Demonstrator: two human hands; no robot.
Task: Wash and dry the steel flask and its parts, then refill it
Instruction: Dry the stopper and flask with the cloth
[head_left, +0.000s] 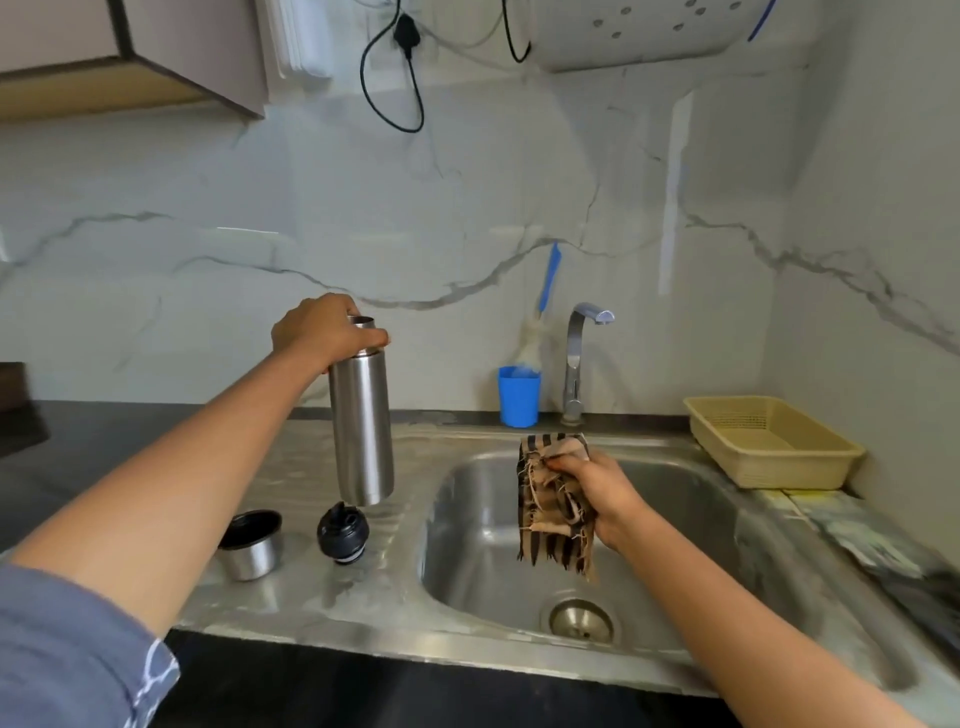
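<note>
— So, where is the steel flask (361, 426) at this moment?
— Upright over the draining board (311, 597), to the left of the sink (467, 545). The left hand (324, 332) grips it from above, with the fingers curled around the neck. The mouth is open. I cannot tell if its base touches the board.

— And its parts?
— The black stopper (343, 532) stands on the board, just in front of the flask's base. The steel cap (251, 545) lies a little more to the left, with the dark inside turned up.

— What does the other hand do?
— The right hand (605, 501) holds a striped cloth (553, 504), bunched in the fingers, above the basin. The cloth's frayed end hangs down.

— And behind?
— A tap (576, 358) stands at the back edge. Beside it is a blue cup (519, 396) with a brush (545, 291) inside. A beige basket (769, 441) sits at the right.
</note>
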